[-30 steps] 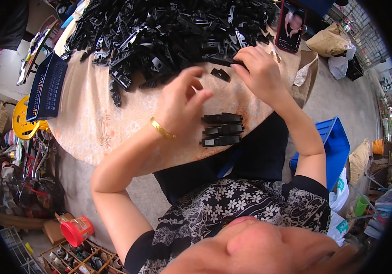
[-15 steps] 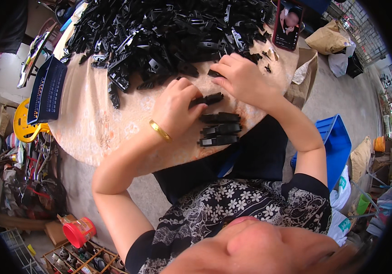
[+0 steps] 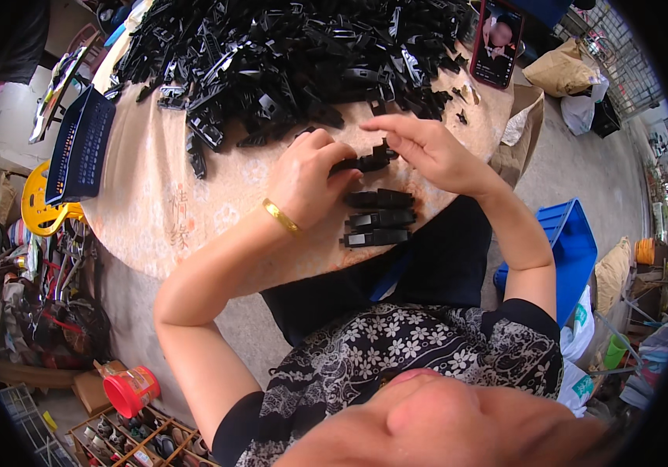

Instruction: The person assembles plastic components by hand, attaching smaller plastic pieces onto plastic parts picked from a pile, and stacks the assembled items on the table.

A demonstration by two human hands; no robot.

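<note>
My left hand (image 3: 310, 173), with a gold bangle at its wrist, is closed around a long black plastic part (image 3: 371, 162) above the cloth. Its fingers hide the part's left end. At the other end, a small black plastic piece (image 3: 387, 148) stands up against the part. My right hand (image 3: 439, 158) has its thumb at this piece; the index finger reaches out above it, and the other fingers are partly hidden. Three similar black parts (image 3: 380, 219) lie in a stacked row on the table, nearer to me than my hands.
A large heap of black plastic parts (image 3: 287, 62) covers the far side of the cloth-covered table (image 3: 135, 210). A phone (image 3: 497, 43) stands at the far right. A dark blue basket (image 3: 81, 148) is at the left edge, and a blue crate (image 3: 563, 241) sits at right below the tabletop.
My right hand has come from the heap's edge toward me, bringing a small black piece to the end of the part in my left hand. My left hand has stayed nearly in place.
</note>
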